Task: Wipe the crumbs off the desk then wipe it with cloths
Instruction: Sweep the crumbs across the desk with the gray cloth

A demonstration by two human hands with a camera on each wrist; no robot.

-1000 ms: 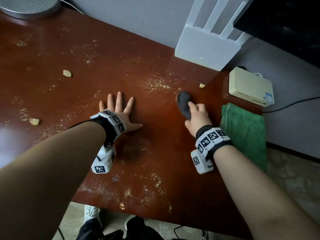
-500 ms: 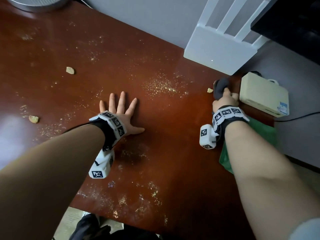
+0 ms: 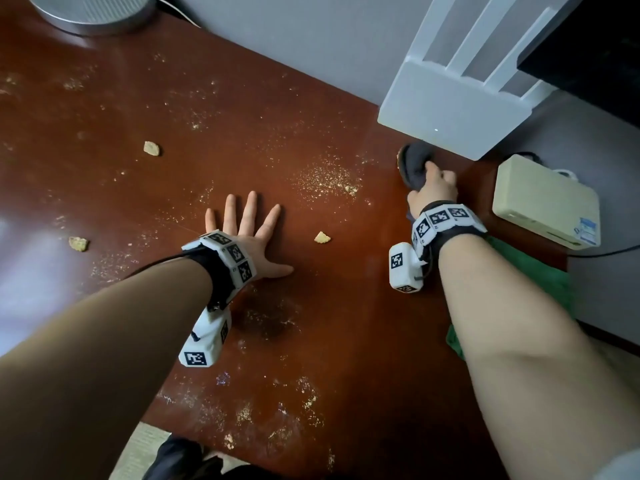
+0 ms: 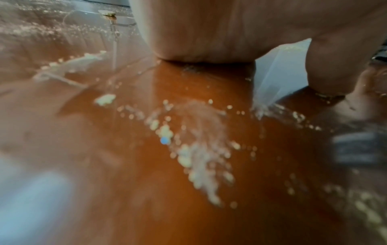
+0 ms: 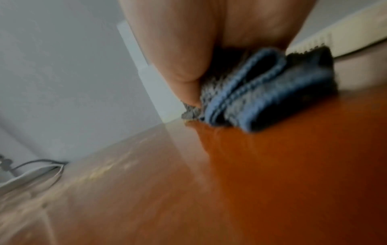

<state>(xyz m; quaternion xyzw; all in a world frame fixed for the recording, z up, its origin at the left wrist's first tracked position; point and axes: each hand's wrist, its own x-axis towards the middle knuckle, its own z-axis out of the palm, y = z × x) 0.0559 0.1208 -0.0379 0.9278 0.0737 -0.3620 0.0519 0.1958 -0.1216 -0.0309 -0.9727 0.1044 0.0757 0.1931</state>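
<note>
The red-brown surface (image 3: pixel 346 306) carries crumbs over most of its width: a fine scatter (image 3: pixel 325 178) near the middle, more dust along the near edge, and three larger pieces. That spread has scarcely changed in the last second, so the first step is, by my reckoning, barely begun.

What has changed is on the right side. The right hand (image 3: pixel 433 188) has travelled from mid-surface toward the far right corner and now sits at the foot of the white router (image 3: pixel 450 109), beside the cream box (image 3: pixel 543 206). Its fingers are curled around a bunched dark grey-blue cloth (image 3: pixel 414 164), whose folded edge presses on the wood in the right wrist view.

The green cloth (image 3: pixel 554 285) lies at the right edge, half hidden under the right forearm, untouched.

The left hand (image 3: pixel 249 233) has stayed put, flat with its fingers spread, holding nothing.

The biscuit piece (image 3: pixel 322 238) that lay by the router a second ago now rests just right of the left hand, probably flicked inward by the cloth's stroke. I judge the corner is being worked first, sending crumbs toward the middle.
</note>
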